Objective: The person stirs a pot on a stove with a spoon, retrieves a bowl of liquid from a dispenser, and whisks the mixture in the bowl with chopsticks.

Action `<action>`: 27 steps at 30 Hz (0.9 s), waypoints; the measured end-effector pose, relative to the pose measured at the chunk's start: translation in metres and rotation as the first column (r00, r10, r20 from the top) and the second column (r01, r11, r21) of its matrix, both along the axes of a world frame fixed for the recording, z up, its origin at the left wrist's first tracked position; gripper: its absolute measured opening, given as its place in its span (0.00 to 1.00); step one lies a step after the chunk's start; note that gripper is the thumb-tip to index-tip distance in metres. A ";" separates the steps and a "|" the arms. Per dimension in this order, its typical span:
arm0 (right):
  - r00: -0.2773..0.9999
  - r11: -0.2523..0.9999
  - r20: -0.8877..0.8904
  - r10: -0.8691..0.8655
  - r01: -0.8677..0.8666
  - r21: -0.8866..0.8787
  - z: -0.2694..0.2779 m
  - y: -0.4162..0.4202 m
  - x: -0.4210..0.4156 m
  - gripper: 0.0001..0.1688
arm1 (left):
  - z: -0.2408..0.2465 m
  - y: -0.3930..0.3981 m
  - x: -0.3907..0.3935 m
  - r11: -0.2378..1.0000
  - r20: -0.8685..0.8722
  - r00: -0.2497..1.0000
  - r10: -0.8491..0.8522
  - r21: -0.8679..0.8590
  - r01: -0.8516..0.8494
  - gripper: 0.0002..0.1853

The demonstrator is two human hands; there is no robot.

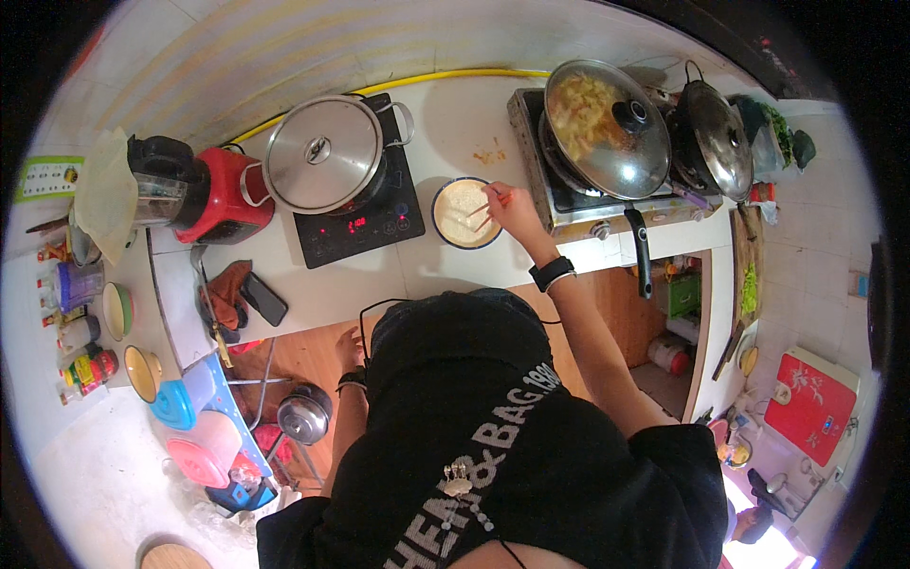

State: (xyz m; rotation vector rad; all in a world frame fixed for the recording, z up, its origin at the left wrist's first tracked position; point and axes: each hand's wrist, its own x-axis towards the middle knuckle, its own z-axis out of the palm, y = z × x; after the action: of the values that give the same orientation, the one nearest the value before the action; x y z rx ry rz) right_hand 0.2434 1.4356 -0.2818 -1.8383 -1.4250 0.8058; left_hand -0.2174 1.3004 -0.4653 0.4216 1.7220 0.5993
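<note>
My right hand grips a pair of chopsticks, their tips down in a round blue-rimmed bowl. Pale, thick-looking liquid fills the bowl, which sits on the white countertop between two cookers. Down by my left hip hangs my left hand, empty, with its fingers loosely apart below the counter's front edge. To the bowl's left, a lidded steel pot stands on a lit induction cooker. On its right, a glass-lidded pan with food inside rests on a gas stove.
A second lidded wok occupies the far burner. The pan's black handle juts past the counter edge. At left are a red-based blender, a phone, a brown cloth and a ladle. A person shows at lower right.
</note>
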 end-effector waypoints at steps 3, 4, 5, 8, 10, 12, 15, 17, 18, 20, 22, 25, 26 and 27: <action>1.000 0.997 0.009 -0.012 0.012 0.072 0.000 -0.003 0.001 0.11 | 0.010 0.002 0.006 0.999 0.005 1.000 0.027 -0.019 -0.027 0.15; 0.999 0.994 -0.045 -0.002 0.007 0.112 -0.005 -0.006 0.002 0.11 | 0.013 0.003 0.007 1.000 0.015 1.000 0.012 -0.010 -0.012 0.15; 0.990 1.000 -0.140 -0.004 0.006 0.014 -0.011 -0.008 0.004 0.11 | 0.012 0.003 0.008 1.000 0.027 1.000 -0.004 -0.001 0.004 0.15; 0.969 0.992 -0.247 -0.013 -0.017 -0.121 -0.020 -0.011 0.007 0.12 | 0.014 0.002 0.007 0.999 0.002 0.999 -0.053 0.006 0.053 0.15; 0.996 1.000 -0.091 0.022 -0.023 -0.004 -0.011 -0.011 0.001 0.12 | 0.015 0.002 0.010 0.999 0.003 1.000 -0.028 0.025 0.028 0.16; 0.977 0.996 -0.214 0.007 -0.026 -0.090 -0.025 -0.013 0.002 0.13 | 0.014 0.002 0.009 0.998 0.000 0.999 -0.051 0.027 0.051 0.16; 0.992 0.993 -0.048 -0.113 0.114 0.014 -0.030 -0.015 0.002 0.15 | 0.015 0.006 0.007 0.997 -0.013 0.996 -0.083 0.000 0.083 0.17; 0.985 0.981 -0.068 -0.158 0.164 0.101 -0.026 -0.016 -0.002 0.17 | 0.014 0.007 0.007 0.998 -0.024 0.998 -0.052 -0.038 0.051 0.17; 0.972 0.982 -0.195 -0.133 0.155 0.104 -0.024 -0.017 -0.006 0.16 | 0.014 0.006 0.005 0.998 -0.029 0.998 -0.060 -0.028 0.059 0.17; 0.964 0.986 -0.228 -0.133 0.153 0.071 -0.019 -0.017 -0.006 0.15 | 0.011 0.006 0.004 0.997 -0.036 0.997 -0.076 -0.006 0.075 0.17; 0.984 0.985 -0.042 -0.172 0.172 -0.004 -0.015 -0.018 -0.001 0.14 | 0.007 0.005 0.002 0.998 -0.009 0.998 -0.068 -0.003 0.068 0.17; 0.987 0.991 -0.148 -0.068 0.084 0.100 -0.012 -0.022 -0.005 0.13 | 0.013 0.008 0.004 0.997 -0.022 0.997 -0.078 -0.029 0.077 0.17; 0.980 0.995 -0.174 -0.091 0.098 0.033 -0.014 -0.022 -0.002 0.13 | 0.014 0.009 0.005 0.996 -0.033 0.996 -0.085 -0.042 0.084 0.17; 0.973 0.993 -0.199 -0.115 0.110 -0.036 -0.017 -0.023 0.001 0.13 | 0.015 0.010 0.006 0.995 -0.045 0.996 -0.082 -0.059 0.080 0.17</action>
State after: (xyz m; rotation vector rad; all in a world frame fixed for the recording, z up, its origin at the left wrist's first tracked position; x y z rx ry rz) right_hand 0.2441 1.4125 -0.2984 -1.7825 -1.1783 0.9265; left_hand -0.2110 1.3104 -0.4508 0.4663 1.7546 0.4839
